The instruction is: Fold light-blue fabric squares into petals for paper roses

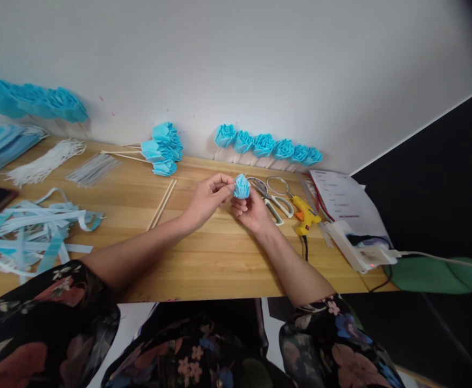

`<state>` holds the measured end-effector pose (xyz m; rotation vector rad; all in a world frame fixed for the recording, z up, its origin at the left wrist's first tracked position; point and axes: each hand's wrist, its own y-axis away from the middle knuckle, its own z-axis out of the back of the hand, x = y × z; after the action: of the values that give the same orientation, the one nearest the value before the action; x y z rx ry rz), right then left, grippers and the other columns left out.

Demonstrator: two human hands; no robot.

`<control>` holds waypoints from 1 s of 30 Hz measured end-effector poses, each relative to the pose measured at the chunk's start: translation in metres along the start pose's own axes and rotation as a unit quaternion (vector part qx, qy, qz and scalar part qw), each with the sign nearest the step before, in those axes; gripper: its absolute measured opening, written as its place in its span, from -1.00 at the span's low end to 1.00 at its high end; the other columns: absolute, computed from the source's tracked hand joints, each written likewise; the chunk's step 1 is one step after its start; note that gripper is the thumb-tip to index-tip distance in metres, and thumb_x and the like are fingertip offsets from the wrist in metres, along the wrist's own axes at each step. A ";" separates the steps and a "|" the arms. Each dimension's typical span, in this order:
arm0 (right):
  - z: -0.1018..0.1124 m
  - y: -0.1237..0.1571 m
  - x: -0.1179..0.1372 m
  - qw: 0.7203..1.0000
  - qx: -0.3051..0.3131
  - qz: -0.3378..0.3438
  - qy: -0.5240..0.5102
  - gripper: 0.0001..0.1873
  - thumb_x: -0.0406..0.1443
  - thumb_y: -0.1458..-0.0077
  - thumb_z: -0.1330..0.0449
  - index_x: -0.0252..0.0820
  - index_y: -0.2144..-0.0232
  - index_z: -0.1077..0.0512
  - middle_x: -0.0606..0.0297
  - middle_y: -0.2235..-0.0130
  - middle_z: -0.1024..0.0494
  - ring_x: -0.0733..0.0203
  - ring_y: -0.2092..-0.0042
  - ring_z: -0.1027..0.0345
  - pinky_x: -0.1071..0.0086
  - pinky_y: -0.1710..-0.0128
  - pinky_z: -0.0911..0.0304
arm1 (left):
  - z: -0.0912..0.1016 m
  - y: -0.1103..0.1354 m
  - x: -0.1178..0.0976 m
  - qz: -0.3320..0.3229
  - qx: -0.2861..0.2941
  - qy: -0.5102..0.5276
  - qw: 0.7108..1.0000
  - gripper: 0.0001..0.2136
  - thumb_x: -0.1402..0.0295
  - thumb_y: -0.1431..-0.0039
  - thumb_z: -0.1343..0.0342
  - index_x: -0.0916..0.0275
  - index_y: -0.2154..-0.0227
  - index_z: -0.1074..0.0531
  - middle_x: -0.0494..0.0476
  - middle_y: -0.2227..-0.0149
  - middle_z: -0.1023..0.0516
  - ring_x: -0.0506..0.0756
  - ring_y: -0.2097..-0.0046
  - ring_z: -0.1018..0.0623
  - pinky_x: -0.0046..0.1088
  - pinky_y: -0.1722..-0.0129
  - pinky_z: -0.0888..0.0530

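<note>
Blue paper flower (pixel 242 187) sits right between both hands, held up just above the wooden table (pixel 203 258), about mid-table and a bit toward the wall. From the head cam: the left hand (pixel 207 199) comes in from the side, thumb and forefinger pinching the flower's left edge, with the other fingers loosely curled behind. The right hand (pixel 253 211) is underneath, fingers curled round the flower's base and gripping it from below. Just to the right of the hands lie the scissors (pixel 270 198), blades toward the flower, and beside them a yellow glue gun (pixel 305 214) with its cord running off the front edge. A pair of wooden sticks (pixel 162 203) lies left of the left hand, apart from it. Along the wall there's a row of finished flowers (pixel 266 145), plus a bunch of flowers on sticks (pixel 164 144) further left. A messy pile of cut strips (pixel 34 229) covers the left end of the table, with white elastic loops (pixel 46 161) behind it. Far right is a power strip (pixel 359 248) near some papers (pixel 343 202).
</note>
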<state>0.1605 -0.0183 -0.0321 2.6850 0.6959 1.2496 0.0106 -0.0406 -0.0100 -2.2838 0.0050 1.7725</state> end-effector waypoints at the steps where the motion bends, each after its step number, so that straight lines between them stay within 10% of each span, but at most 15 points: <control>1: 0.000 0.000 0.000 1.000 -0.001 -0.001 -0.003 -0.57 -0.18 -0.36 -0.02 -0.16 0.57 -0.25 0.50 0.71 -0.14 0.42 0.68 0.10 0.58 0.69 0.00 | 0.000 0.000 0.000 -0.002 -0.002 -0.002 1.000 -0.90 0.34 -0.12 -0.17 0.24 0.41 -0.40 -0.09 0.58 -0.31 -0.07 0.54 -0.26 -0.51 0.50 -0.22; 16: 0.001 -0.002 -0.002 1.000 -0.012 0.001 0.009 -0.58 -0.15 -0.32 -0.09 -0.15 0.58 -0.23 0.50 0.70 -0.13 0.43 0.67 0.11 0.58 0.68 0.01 | -0.003 -0.001 0.001 -0.102 -0.036 -0.131 0.985 -0.89 0.57 -0.09 -0.10 0.24 0.41 -0.37 -0.08 0.51 -0.46 -0.07 0.45 -0.45 -0.57 0.40 -0.34; 30: 0.003 -0.002 -0.004 0.999 0.003 0.013 0.042 -0.63 -0.15 -0.24 -0.18 -0.13 0.55 -0.21 0.53 0.68 -0.11 0.41 0.65 0.08 0.57 0.66 0.01 | 0.000 0.002 -0.005 -0.077 0.001 -0.100 0.992 -0.80 0.29 -0.27 -0.03 0.22 0.46 -0.32 -0.07 0.55 -0.29 -0.05 0.49 -0.27 -0.50 0.45 -0.26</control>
<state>0.1594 -0.0184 -0.0373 2.6681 0.6782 1.3767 0.0086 -0.0433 -0.0052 -2.0349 -0.1985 1.9074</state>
